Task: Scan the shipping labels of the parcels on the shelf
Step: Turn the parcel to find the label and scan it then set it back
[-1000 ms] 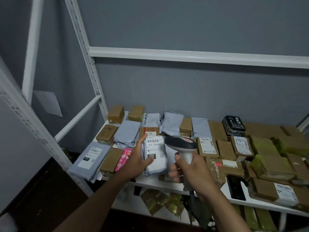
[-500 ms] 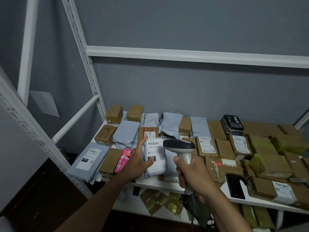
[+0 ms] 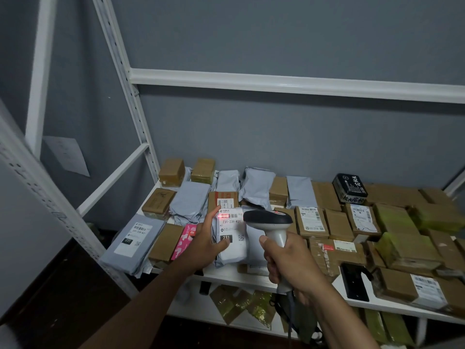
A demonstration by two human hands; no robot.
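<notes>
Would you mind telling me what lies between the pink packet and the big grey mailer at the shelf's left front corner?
In the head view, one plain brown box lies between the pink packet and the grey mailer.

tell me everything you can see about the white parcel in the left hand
The white parcel is a soft, slightly puffy poly mailer held tilted up at the shelf's front edge. Its shipping label faces the camera: a barcode on top, "231-239-K01" beneath, a black "231" block and a small QR code. A red scan line glows across the barcode. The left hand grips its left side, thumb on the label's lower part. The barcode scanner in the right hand points at it without touching.
</notes>
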